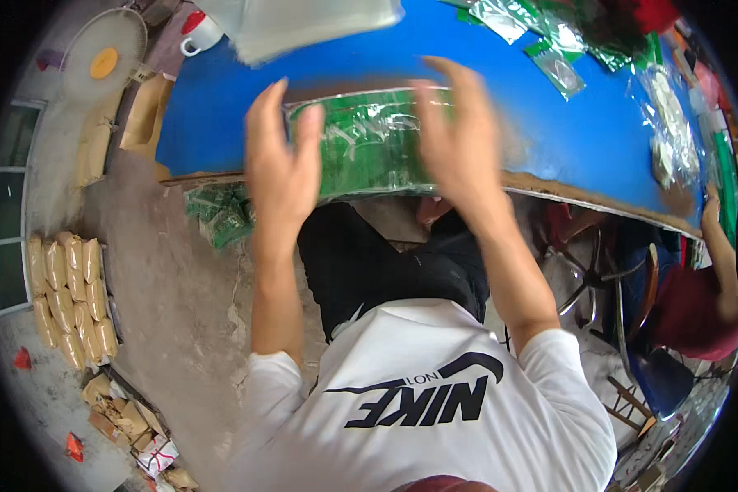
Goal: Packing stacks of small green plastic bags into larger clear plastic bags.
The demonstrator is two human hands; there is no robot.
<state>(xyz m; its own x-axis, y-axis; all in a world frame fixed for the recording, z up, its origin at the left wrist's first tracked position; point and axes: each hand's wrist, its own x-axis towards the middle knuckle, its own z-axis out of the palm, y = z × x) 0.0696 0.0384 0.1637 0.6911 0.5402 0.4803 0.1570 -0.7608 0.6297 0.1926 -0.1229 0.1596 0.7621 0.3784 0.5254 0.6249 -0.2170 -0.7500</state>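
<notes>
A green pack in shiny clear plastic [373, 143] lies at the near edge of the blue table [541, 123], in front of me. At its left end is my left hand [283, 160], its thumb and fingers apart and stretched upward, the thumb over the pack's edge. My right hand [463, 139] is at the right end, slightly blurred, its thumb overlapping the green surface and its fingers spread. Neither hand is closed around the pack. Whether the palms press on its ends is hard to see.
Clear plastic sheets or bags [316, 25] lie at the far left, beside a white and red mug [201, 34]. Green-edged packets [558, 66] are scattered far right. More green packets [221, 215] hang below the table edge. Another person's arm [720, 246] is at right.
</notes>
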